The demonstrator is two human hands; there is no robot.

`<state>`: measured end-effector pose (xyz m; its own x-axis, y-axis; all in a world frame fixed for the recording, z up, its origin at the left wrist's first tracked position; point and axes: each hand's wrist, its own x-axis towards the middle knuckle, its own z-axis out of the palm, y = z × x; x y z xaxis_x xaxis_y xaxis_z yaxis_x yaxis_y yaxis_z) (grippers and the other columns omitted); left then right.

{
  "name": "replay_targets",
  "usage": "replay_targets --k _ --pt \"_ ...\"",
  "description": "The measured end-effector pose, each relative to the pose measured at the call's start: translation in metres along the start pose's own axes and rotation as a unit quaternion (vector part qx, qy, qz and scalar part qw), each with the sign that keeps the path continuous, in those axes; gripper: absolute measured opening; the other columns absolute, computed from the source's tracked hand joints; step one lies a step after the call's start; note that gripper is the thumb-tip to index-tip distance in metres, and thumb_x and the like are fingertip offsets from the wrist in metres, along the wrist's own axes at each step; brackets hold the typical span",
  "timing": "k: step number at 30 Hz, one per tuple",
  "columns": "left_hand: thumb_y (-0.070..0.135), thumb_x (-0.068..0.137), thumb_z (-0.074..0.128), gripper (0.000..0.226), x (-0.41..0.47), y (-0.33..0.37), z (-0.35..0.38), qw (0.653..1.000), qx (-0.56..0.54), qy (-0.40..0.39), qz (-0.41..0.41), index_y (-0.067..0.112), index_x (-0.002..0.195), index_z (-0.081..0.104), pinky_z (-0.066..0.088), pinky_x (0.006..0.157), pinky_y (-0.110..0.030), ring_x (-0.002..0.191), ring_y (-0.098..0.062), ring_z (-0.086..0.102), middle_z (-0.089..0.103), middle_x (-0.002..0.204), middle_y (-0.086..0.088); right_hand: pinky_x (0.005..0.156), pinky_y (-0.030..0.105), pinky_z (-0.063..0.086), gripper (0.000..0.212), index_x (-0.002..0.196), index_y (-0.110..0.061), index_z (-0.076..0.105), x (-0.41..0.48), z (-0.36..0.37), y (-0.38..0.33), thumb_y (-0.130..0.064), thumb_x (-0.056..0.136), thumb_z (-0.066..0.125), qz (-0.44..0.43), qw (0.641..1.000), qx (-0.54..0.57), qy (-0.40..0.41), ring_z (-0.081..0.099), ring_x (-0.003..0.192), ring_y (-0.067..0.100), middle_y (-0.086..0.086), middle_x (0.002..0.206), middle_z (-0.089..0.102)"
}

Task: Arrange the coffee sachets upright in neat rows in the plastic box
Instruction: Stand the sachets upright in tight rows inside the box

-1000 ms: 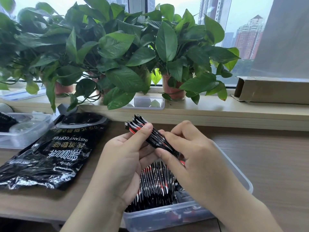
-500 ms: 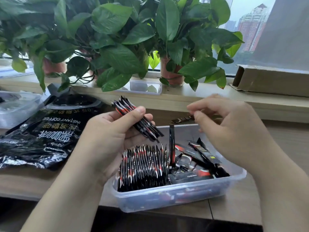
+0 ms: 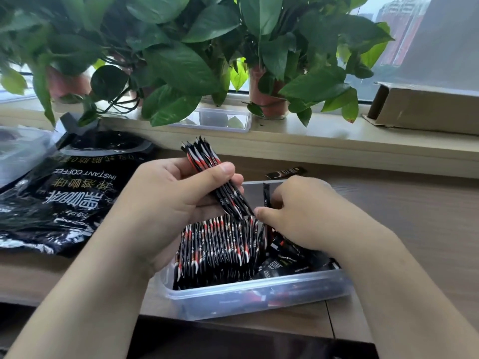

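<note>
Head view. The plastic box (image 3: 246,297) stands on the bench (image 3: 414,229), close in front of the person. Its left part holds a row of upright sachets (image 3: 220,242), packed edge to edge. Its right part holds loose sachets (image 3: 285,265) lying flat and crossed. A single sachet (image 3: 266,194) stands on end at the right end of the row. A stray sachet (image 3: 285,172) lies flat on the bench just beyond the box's far wall.

The left hand (image 3: 166,203) grips a bundle of coffee sachets (image 3: 212,174), with the thumb clamped across it. The bundle's long axis slants from far-left and high to near-right and low. Its lower end hangs just above the right end of the row.

The right hand (image 3: 311,216) reaches down into the box with its fingers curled. Its thumb tip is at the bundle's lower end and just beside the single sachet. Whether it pinches anything cannot be told, because the fingertips are hidden.

Judgement: the open slot lies at the right end of the row, directly under the bundle's lower end. The right hand is the nearer one. The next sachet should be turned from the slant to vertical before it goes in.

An instant coffee bag (image 3: 77,198) lies on the bench to the left.
</note>
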<state>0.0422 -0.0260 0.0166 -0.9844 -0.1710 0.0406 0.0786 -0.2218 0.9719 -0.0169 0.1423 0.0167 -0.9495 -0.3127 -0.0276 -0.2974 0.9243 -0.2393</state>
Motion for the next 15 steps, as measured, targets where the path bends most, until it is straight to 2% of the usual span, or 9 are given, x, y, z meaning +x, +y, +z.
replay_targets --k 3,5,7,8,10,13,15 --pt "0.019 0.070 0.073 0.030 0.000 0.001 -0.001 1.000 -0.005 0.000 0.001 0.001 0.094 0.071 0.063 0.064 -0.030 0.085 -0.029 0.078 0.079 0.091 -0.018 0.047 0.026 0.035 0.043 0.066 -0.007 0.063 -0.007 -0.007 0.007 -0.041 0.094 0.059 0.016 0.995 0.093 0.015 0.050 0.051 0.017 0.004 0.054 0.056" --pt "0.018 0.071 0.073 0.029 0.000 0.001 -0.001 1.000 -0.007 -0.002 0.000 0.000 0.094 0.071 0.062 0.063 -0.029 0.085 -0.029 0.078 0.079 0.091 -0.018 0.048 0.026 0.044 0.041 0.072 -0.004 0.066 -0.013 -0.015 0.015 -0.038 0.094 0.060 0.032 0.987 0.149 0.059 0.059 0.052 0.022 0.012 0.061 0.067" --pt "0.017 0.074 0.073 0.027 -0.002 0.001 0.000 1.000 -0.005 -0.006 0.001 0.000 0.095 0.071 0.060 0.061 -0.026 0.084 -0.027 0.078 0.079 0.090 -0.018 0.053 0.026 0.055 0.040 0.070 -0.005 0.066 -0.020 -0.022 0.018 -0.038 0.093 0.062 0.032 0.975 0.198 0.099 0.070 0.056 0.021 0.009 0.060 0.072" --pt "0.015 0.076 0.073 0.025 -0.003 0.001 0.001 1.000 0.000 -0.008 0.002 0.000 0.095 0.072 0.059 0.060 -0.024 0.084 -0.026 0.079 0.079 0.090 -0.017 0.061 0.033 0.060 0.038 0.069 -0.007 0.067 -0.023 -0.025 0.016 -0.038 0.090 0.066 0.018 0.970 0.213 0.119 0.071 0.058 0.021 0.007 0.059 0.072" --pt "0.012 0.079 0.073 0.019 -0.005 0.001 0.003 1.000 0.016 -0.016 0.005 0.001 0.094 0.073 0.058 0.057 -0.020 0.080 -0.022 0.079 0.080 0.088 -0.015 0.067 0.044 0.062 0.031 0.069 -0.012 0.071 -0.028 -0.025 0.006 -0.040 0.082 0.075 -0.022 0.958 0.236 0.161 0.072 0.062 0.023 0.005 0.059 0.072" --pt "0.005 0.083 0.072 0.011 -0.008 0.001 0.007 0.999 0.033 -0.027 0.014 0.001 0.092 0.075 0.054 0.052 -0.015 0.067 -0.014 0.077 0.080 0.079 -0.009 0.061 0.042 0.062 0.024 0.067 -0.019 0.073 -0.031 -0.017 -0.014 -0.039 0.074 0.082 -0.056 0.940 0.268 0.204 0.070 0.055 0.013 -0.002 0.057 0.071" --pt "0.004 0.084 0.071 0.010 -0.009 0.002 0.007 0.999 0.034 -0.025 0.019 0.002 0.093 0.075 0.054 0.052 -0.015 0.066 -0.011 0.076 0.080 0.078 -0.007 0.060 0.038 0.061 0.018 0.069 -0.022 0.074 -0.030 -0.013 -0.020 -0.037 0.076 0.080 -0.075 0.931 0.282 0.220 0.068 0.053 0.009 -0.005 0.057 0.071"
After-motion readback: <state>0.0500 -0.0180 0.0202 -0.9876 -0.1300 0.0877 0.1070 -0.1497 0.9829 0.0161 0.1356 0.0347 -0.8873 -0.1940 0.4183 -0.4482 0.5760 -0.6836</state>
